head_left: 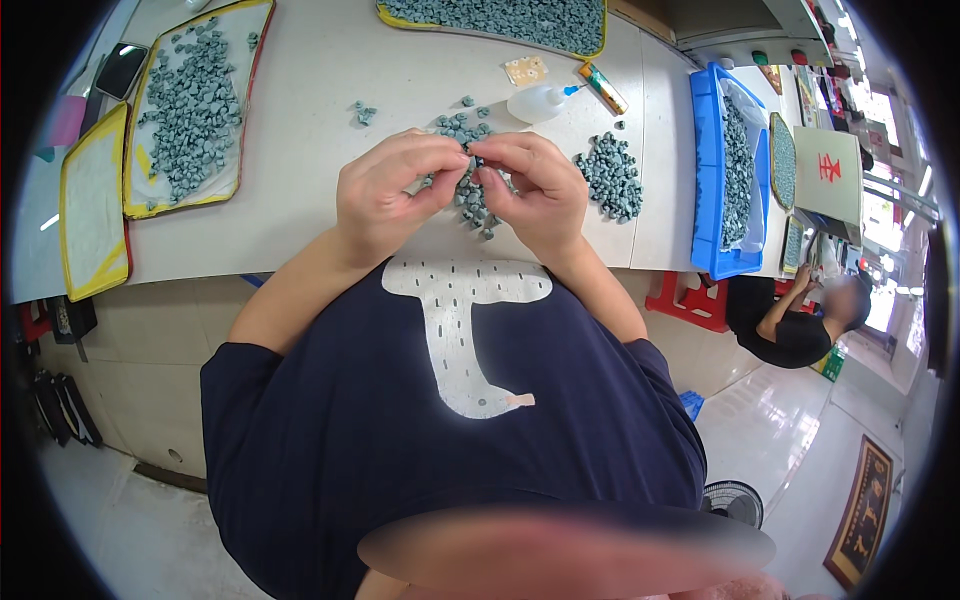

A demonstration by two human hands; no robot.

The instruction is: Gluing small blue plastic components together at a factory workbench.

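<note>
My left hand (395, 185) and my right hand (537, 185) meet over the table's near part, thumbs and forefingers pinched together. Between the fingertips is a small grey-green piece (471, 158), mostly hidden by them. Below and around the hands lies a loose pile of similar grey-green pieces (472, 203), partly covered by my fingers. To the right of my right hand is a second heap of these small lumpy pieces (609, 178). A white squeeze bottle (537, 103) with a blue tip lies beyond my right hand, next to an orange and green tube (604, 89).
At the left, a yellow-edged tray (243, 150) holds many pieces; another yellow-edged tray (97, 205) overlaps the table edge. A full tray (500, 45) stands at the back. On the right is a blue bin (706, 170). Farther right, a person (790, 320) sits near a red stool (690, 303).
</note>
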